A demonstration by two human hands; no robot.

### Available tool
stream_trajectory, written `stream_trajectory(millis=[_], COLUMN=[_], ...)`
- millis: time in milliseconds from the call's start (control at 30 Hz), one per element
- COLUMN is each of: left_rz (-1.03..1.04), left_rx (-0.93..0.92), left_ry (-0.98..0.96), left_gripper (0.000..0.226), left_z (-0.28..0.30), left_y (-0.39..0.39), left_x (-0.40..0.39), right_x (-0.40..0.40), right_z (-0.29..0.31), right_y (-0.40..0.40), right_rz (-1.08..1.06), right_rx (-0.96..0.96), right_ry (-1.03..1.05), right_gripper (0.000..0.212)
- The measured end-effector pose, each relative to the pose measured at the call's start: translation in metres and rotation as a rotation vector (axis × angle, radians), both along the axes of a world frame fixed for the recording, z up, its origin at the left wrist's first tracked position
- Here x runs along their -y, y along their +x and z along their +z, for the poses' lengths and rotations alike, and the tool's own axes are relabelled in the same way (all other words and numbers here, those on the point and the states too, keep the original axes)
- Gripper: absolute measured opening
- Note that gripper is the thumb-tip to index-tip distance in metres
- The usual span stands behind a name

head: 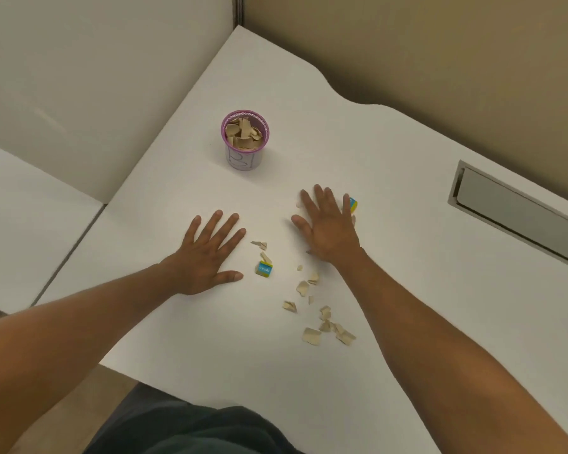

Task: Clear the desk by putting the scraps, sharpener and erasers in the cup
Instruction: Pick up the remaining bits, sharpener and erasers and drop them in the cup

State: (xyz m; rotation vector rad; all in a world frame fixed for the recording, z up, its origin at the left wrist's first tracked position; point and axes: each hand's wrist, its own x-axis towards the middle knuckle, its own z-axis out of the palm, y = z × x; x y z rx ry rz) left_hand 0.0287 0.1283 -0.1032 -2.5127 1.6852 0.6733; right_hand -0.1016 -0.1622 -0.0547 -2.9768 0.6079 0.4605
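Note:
A paper cup [243, 157] with a purple rim stands upright on the white desk [391, 152], holding several tan paper scraps. My left hand [207, 253] lies flat and open on the desk, left of a blue and yellow eraser [264, 269]. My right hand [328, 224] lies flat with fingers spread, holding nothing. A second blue and yellow eraser [353, 204] peeks out just past its little finger. Several tan scraps [312, 335] lie scattered between my forearms, with two small ones [260, 244] above the near eraser. No sharpener shows.
A grey recessed cable slot [518, 208] sits in the desk at the right. Beige partition walls [440, 54] close the back and left sides. The desk's front edge runs above my dark-clothed lap [191, 427].

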Motion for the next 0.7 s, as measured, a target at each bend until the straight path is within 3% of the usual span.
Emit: stream_trajectory(millis=[233,433,533,700], left_rz=[0.009,0.006,0.002,0.022], left_rx=[-0.004,-0.004,-0.016,-0.02], left_ry=[0.019,0.03,0.042,0.069], left_gripper=[0.104,0.111,0.115,0.123], left_z=[0.004,0.009,0.012,0.023], left_y=[0.0,-0.001,-0.002,-0.006], left_x=[0.004,0.005,0.004,0.005], right_x=[-0.065,-0.082,-0.081,-0.071], right_z=[-0.007,0.002,0.002,0.002], right_y=[-0.03,-0.05,-0.037,-0.07], right_rz=[0.18,0.3,0.416,0.285], right_rx=[0.027,0.106,0.026,0.052], right_ry=[0.26,0.236,0.242,0.293], right_gripper=[0.061,0.059,0.059,0.054])
